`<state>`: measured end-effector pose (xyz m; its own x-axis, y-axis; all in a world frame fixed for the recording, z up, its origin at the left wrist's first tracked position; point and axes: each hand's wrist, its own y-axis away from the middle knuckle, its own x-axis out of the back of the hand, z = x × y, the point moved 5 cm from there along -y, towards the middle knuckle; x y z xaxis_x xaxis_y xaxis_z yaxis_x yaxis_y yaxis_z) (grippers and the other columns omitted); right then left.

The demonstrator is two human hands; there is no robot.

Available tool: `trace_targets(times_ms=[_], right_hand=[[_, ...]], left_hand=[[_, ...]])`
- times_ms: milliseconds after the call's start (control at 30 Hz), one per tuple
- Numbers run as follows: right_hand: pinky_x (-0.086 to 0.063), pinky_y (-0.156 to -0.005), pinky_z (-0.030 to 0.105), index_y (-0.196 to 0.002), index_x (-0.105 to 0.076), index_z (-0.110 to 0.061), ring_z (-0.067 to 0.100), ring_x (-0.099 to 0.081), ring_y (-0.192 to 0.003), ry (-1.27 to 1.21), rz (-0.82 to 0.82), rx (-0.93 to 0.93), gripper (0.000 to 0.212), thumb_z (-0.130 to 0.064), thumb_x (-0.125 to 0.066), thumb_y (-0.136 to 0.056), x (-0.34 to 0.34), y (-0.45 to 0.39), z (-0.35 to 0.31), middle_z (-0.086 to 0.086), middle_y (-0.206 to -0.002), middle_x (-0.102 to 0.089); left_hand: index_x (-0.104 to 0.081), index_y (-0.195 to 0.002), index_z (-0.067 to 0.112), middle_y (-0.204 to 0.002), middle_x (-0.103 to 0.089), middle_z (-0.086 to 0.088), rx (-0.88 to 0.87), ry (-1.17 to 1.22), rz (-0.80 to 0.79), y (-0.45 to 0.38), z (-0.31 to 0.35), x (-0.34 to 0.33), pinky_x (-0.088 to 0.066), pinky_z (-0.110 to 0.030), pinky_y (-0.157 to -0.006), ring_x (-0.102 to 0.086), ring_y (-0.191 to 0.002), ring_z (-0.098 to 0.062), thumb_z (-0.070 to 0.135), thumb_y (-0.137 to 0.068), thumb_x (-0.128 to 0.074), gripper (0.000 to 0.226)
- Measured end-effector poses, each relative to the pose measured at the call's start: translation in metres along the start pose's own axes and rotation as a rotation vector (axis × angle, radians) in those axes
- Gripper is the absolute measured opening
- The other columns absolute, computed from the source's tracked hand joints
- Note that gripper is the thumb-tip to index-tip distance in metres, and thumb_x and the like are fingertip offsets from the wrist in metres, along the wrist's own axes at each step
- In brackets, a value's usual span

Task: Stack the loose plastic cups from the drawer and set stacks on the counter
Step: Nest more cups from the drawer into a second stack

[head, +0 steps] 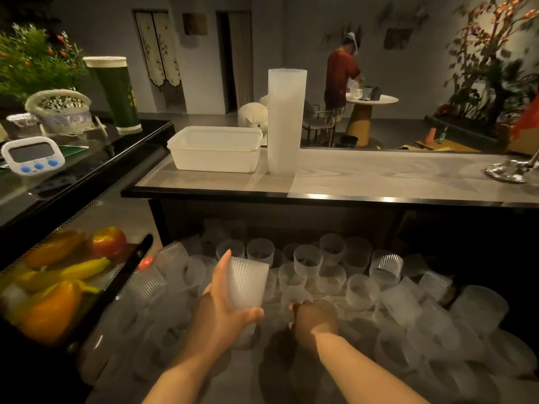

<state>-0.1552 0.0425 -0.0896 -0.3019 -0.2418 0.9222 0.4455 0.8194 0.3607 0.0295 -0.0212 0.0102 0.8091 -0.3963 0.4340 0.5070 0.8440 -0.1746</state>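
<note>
Two bare hands work low over the open drawer [320,345]. The left hand [224,310] grips a short stack of cups [248,279], thumb along the near side and fingers curled round the far side; the stack is frosted, ribbed plastic, tapering, with its long axis almost upright and leaning a little away, rims at the top. Just right of this grip, the right hand [313,319] reaches down among the loose cups [361,290], its fingers bent downward and hidden from view, so I cannot tell whether it pinches a cup. Around both hands the drawer is full of the same translucent round cups, some standing mouth up, many lying on their sides. Above and beyond the grip, on the pale wood-grain counter [379,176], a tall stack [286,121] stands upright, a ribbed frosted column. Touching or just beside it on the left are rectangular white plastic tubs [215,150]. Far left of the grip, a black mesh basket [122,275] holds smooth glossy fruit [58,287].
</note>
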Motion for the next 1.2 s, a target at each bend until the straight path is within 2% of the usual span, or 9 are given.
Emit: trace_targets(times_ms=[167, 400, 500, 600, 667, 800, 933, 1067, 1200], right_hand=[[-0.043, -0.106, 0.039, -0.139, -0.049, -0.016, 0.03, -0.052, -0.127, -0.078, -0.088, -0.026, 0.04, -0.019, -0.051, -0.099, -0.002, -0.004, 0.007, 0.01, -0.141, -0.05], [-0.05, -0.088, 0.035, -0.115, -0.063, -0.016, 0.024, -0.063, -0.106, -0.391, 0.013, -0.189, 0.024, -0.028, -0.053, -0.097, 0.009, -0.002, 0.022, 0.005, -0.115, -0.064], [-0.05, -0.072, 0.029, -0.088, -0.066, -0.023, 0.015, -0.064, -0.081, -0.631, 0.247, -0.27, 0.025, -0.047, -0.058, -0.092, 0.028, 0.011, 0.036, -0.001, -0.088, -0.065], [-0.04, -0.065, 0.027, -0.073, -0.055, -0.024, 0.01, -0.054, -0.073, -0.834, 0.566, -0.072, 0.032, -0.047, -0.055, -0.095, 0.078, 0.032, 0.041, -0.005, -0.082, -0.053], [-0.04, -0.063, 0.029, -0.069, -0.053, -0.015, 0.011, -0.05, -0.064, -1.039, 0.651, 0.024, 0.039, -0.043, -0.056, -0.095, 0.105, 0.045, 0.042, -0.003, -0.07, -0.052], [-0.037, -0.054, 0.025, -0.072, -0.055, -0.006, 0.008, -0.042, -0.053, -1.203, 0.536, 0.189, 0.039, -0.036, -0.058, -0.096, 0.129, 0.058, 0.027, -0.009, -0.052, -0.045], [-0.036, -0.051, 0.02, -0.077, -0.057, 0.002, 0.005, -0.042, -0.051, -1.204, 0.499, 0.273, 0.042, -0.036, -0.059, -0.095, 0.138, 0.067, 0.024, -0.01, -0.053, -0.046], [-0.036, -0.053, 0.024, -0.069, -0.055, -0.015, 0.006, -0.042, -0.052, -1.154, 0.449, 0.331, 0.034, -0.037, -0.061, -0.094, 0.136, 0.071, 0.021, -0.01, -0.056, -0.046], [-0.046, -0.065, 0.026, -0.09, -0.065, -0.03, 0.005, -0.055, -0.067, -1.058, 0.443, 0.336, 0.017, -0.045, -0.059, -0.093, 0.132, 0.072, 0.023, -0.011, -0.075, -0.059]], left_hand=[[-0.001, -0.141, 0.063, -0.135, -0.021, 0.022, 0.006, -0.067, -0.024, 0.002, 0.001, 0.003, -0.032, -0.03, -0.096, -0.022, -0.123, -0.002, 0.03, -0.064, -0.086, 0.119], [-0.002, -0.144, 0.059, -0.132, -0.028, 0.02, 0.03, -0.096, -0.036, 0.002, -0.001, -0.007, -0.033, -0.026, -0.092, -0.031, -0.118, -0.002, 0.034, -0.063, -0.086, 0.12], [-0.005, -0.143, 0.06, -0.129, -0.031, 0.019, 0.053, -0.103, -0.06, 0.002, -0.003, -0.01, -0.034, -0.023, -0.089, -0.034, -0.115, -0.002, 0.033, -0.061, -0.088, 0.119], [-0.009, -0.138, 0.067, -0.132, -0.037, 0.016, 0.064, -0.103, -0.08, 0.0, -0.002, -0.017, -0.038, -0.024, -0.086, -0.04, -0.117, -0.007, 0.036, -0.05, -0.085, 0.12], [-0.011, -0.131, 0.072, -0.13, -0.041, 0.011, 0.073, -0.101, -0.095, 0.001, 0.004, -0.024, -0.04, -0.03, -0.088, -0.044, -0.116, -0.012, 0.031, -0.048, -0.084, 0.118], [-0.007, -0.14, 0.062, -0.127, -0.038, 0.011, 0.052, -0.176, -0.185, 0.008, 0.022, -0.033, -0.039, -0.023, -0.079, -0.043, -0.11, -0.012, 0.026, -0.06, -0.084, 0.118], [0.002, -0.142, 0.059, -0.129, -0.031, 0.018, 0.046, -0.224, -0.232, 0.016, 0.032, -0.036, -0.043, -0.026, -0.084, -0.043, -0.111, -0.01, 0.031, -0.063, -0.084, 0.121], [0.008, -0.137, 0.066, -0.126, -0.036, 0.015, 0.044, -0.263, -0.262, 0.019, 0.039, -0.039, -0.052, -0.03, -0.084, -0.047, -0.105, -0.008, 0.034, -0.064, -0.083, 0.121], [0.014, -0.128, 0.075, -0.125, -0.038, 0.013, 0.024, -0.296, -0.274, 0.021, 0.05, -0.042, -0.054, -0.035, -0.086, -0.049, -0.102, -0.008, 0.037, -0.061, -0.08, 0.121]])
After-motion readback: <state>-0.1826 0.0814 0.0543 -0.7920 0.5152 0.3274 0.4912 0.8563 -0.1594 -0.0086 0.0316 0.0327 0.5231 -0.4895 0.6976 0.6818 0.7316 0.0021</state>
